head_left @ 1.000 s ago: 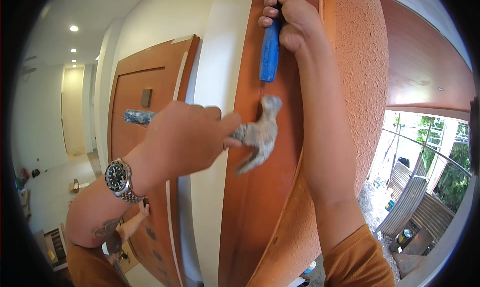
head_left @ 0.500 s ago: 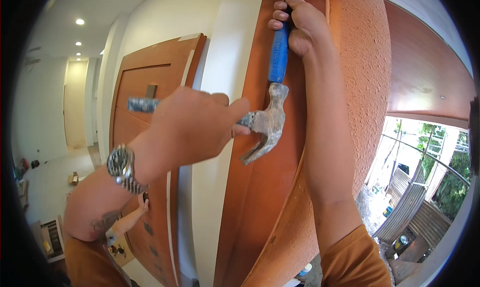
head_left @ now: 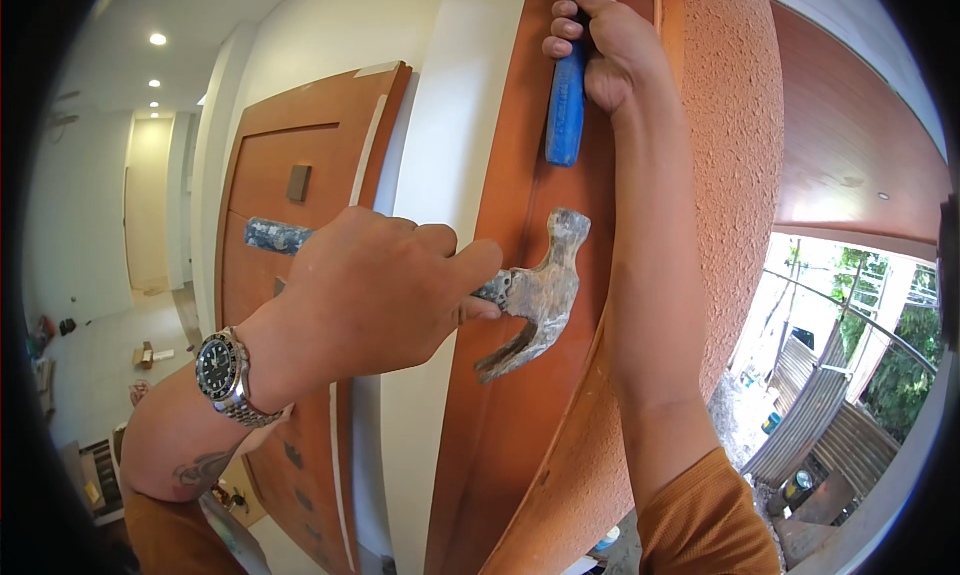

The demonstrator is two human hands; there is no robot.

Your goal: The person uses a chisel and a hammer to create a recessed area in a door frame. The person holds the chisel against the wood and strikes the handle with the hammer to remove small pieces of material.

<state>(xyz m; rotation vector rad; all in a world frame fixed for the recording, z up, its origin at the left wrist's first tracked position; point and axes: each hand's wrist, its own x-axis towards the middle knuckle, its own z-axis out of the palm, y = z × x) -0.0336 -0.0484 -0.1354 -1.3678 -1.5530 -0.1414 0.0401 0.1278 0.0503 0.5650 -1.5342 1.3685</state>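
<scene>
My left hand, a watch on its wrist, is closed round the handle of a claw hammer. The worn steel head points its striking face up, with the claw hanging below. Higher up, my right hand grips a blue-handled chisel upright against the reddish-brown door frame. A gap separates the hammer's face from the butt of the chisel handle. The chisel's blade end is cut off by the top of the picture.
Right beside the frame stands a rough orange wall. A brown panelled door leans at the left against a white wall. Part of another person shows low behind my left forearm. Corrugated metal sheets stand outdoors at the right.
The hammer head has dropped away from the chisel's butt, where it was touching or nearly touching. My right hand and the chisel have stayed nearly still.
</scene>
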